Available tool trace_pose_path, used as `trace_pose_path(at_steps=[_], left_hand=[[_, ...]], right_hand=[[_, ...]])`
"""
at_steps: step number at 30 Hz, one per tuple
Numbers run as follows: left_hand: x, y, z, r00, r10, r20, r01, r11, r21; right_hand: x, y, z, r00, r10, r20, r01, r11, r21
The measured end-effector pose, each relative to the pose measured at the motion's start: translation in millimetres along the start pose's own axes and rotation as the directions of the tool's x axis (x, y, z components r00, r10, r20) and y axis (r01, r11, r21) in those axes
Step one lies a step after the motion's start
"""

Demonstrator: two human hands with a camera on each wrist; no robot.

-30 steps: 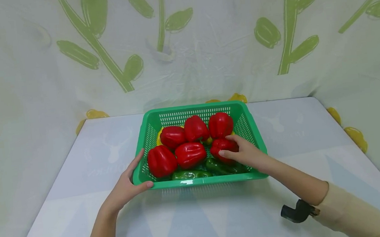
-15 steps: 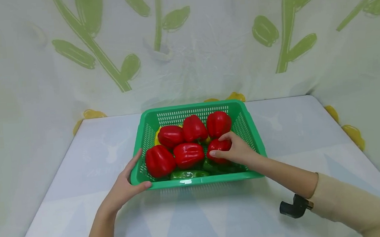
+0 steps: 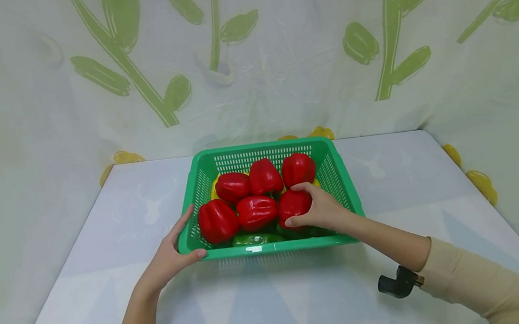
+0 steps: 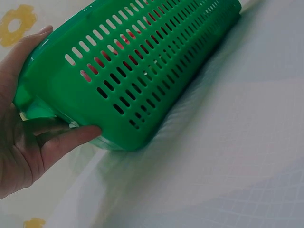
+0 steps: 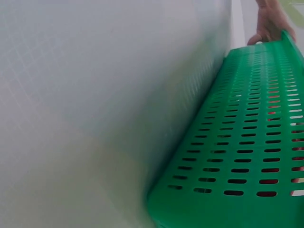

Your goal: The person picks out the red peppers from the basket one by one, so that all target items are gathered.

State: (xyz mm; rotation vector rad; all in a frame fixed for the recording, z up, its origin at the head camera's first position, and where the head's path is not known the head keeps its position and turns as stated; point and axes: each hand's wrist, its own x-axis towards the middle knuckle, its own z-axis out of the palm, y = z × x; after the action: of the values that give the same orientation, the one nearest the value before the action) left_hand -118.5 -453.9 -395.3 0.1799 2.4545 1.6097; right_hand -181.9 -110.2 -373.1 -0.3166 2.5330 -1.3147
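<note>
A green perforated basket [image 3: 266,249] holds several red bell peppers, with green ones at its near side and bits of yellow beneath. My left hand [image 3: 171,258] grips the basket's near left corner, thumb on the rim; in the left wrist view that hand [image 4: 28,147] has its fingers around the corner of the basket [image 4: 156,61]. Inside the basket at the right, my right hand [image 3: 324,208] holds a red pepper [image 3: 293,206] between thumb and fingers. The right wrist view shows the basket's side [image 5: 237,156] and the left hand [image 5: 273,23] at its far end, not the right hand.
The basket stands on a pale patterned table [image 3: 252,305]. A light curtain with green plant prints [image 3: 280,79] hangs behind and at the sides. A small black device [image 3: 399,282] is attached at the right sleeve.
My right hand has shifted slightly left with the red pepper, which now lies closer to the pepper beside it. The left hand keeps its grip on the corner.
</note>
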Motion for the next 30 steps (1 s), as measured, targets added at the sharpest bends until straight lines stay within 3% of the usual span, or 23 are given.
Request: trace_pose_path(at_steps=[13, 20, 30], left_hand=[[0.7, -1.0, -0.5, 1.0, 0.004, 0.001, -0.004, 1.0, -0.007], [0.9, -0.2, -0.5, 1.0, 0.002, 0.01, -0.002, 0.999, -0.041], [0.0, 0.8, -0.6, 1.0, 0.0, 0.011, 0.001, 0.999, -0.043]], right_hand=[[-6.4, 1, -6, 0.994, -0.106, -0.009, 0.107, 0.994, 0.031], [-9.5, 5, -22, 0.982, -0.182, -0.041, 0.184, 0.983, 0.027], [-14.4, 5, -51, 0.971, -0.237, 0.008, 0.235, 0.967, 0.1]])
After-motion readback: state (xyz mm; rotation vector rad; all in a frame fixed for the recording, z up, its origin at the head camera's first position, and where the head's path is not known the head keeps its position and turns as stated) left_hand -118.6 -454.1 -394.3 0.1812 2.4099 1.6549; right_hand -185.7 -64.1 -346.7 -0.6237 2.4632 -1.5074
